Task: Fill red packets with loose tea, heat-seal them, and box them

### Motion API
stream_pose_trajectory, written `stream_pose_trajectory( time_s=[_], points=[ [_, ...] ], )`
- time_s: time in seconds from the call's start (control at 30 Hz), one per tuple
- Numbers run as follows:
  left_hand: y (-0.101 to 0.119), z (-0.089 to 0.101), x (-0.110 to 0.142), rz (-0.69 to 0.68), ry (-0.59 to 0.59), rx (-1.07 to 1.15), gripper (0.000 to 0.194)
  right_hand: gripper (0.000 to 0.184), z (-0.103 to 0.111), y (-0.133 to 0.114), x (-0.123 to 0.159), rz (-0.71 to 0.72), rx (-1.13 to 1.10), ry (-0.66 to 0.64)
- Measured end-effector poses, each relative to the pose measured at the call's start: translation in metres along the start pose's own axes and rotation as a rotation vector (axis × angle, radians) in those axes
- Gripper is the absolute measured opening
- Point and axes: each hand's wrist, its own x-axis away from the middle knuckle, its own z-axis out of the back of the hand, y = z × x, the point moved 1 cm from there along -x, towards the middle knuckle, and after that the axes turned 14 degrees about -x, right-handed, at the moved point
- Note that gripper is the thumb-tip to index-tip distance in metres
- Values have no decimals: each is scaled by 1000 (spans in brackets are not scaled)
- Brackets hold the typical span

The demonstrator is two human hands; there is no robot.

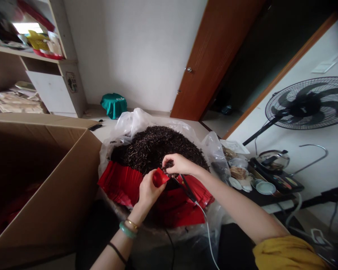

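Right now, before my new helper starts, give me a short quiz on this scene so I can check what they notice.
1. Which hand holds the red packet?
2. True or false: the heap of dark dried leaves lies inside a translucent plastic bag.
3. What large open container stands to the left of the bag?

Key:
1. The left hand.
2. True.
3. An open cardboard box.
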Motion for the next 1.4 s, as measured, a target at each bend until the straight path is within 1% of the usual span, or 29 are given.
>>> stream_pose_trajectory(
  time_s=[0.1, 0.2, 0.3, 0.37, 0.5, 0.57, 0.67, 0.7, 0.77, 0.87, 1.03, 1.13, 1.2, 1.23, 1.3, 1.33, 1.37, 1.4],
  points=[
    [1, 1, 0, -1, -4, -16, 49, 23, -4, -3, -1, 78, 191, 26],
    [2, 2, 0, -2, -13, -21, 47, 25, -8, -6, -2, 144, 298, 22],
    [2, 4, -1, -1, -13, -23, 48, 27, -10, -8, -1, 215, 410, 56],
    [2, 3, -1, 5, -14, -23, 49, 28, -11, -9, 0, 230, 451, 77],
    [1, 2, -1, 24, -14, -17, 50, 28, -11, -10, 2, 213, 460, 127],
    [1, 2, -1, 31, -15, -15, 51, 24, -11, -11, 4, 204, 435, 142],
    [1, 2, -1, 35, -24, -22, 52, 12, -13, -14, 5, 170, 361, 93],
    [1, 3, -1, 34, -27, -25, 52, 12, -14, -15, 5, 160, 342, 70],
    [1, 4, -1, 36, -29, -25, 52, 17, -16, -17, 5, 158, 338, 34],
    [2, 6, -2, 41, -34, -19, 50, 24, -18, -20, 6, 209, 375, -7],
    [5, 8, -3, 56, -55, -23, 46, 22, -23, -23, 9, 267, 460, -57],
    [4, 8, -3, 68, -54, -23, 49, 22, -21, -24, 8, 276, 406, -73],
    [4, 7, -3, 72, -35, -26, 52, 22, -15, -21, 2, 266, 303, -27],
    [3, 6, -3, 74, -24, -27, 53, 22, -12, -17, -3, 243, 250, 19],
    [2, 5, -3, 79, 1, -23, 54, 22, -6, -6, -16, 159, 187, 115],
    [2, 5, -3, 80, 13, -17, 54, 24, -4, 2, -23, 103, 197, 150],
    [1, 4, -3, 79, 23, -8, 53, 25, -3, 10, -31, 46, 233, 149],
    [1, 4, -2, 79, 32, 2, 53, 24, -4, 18, -40, 20, 253, 130]
  ],
)
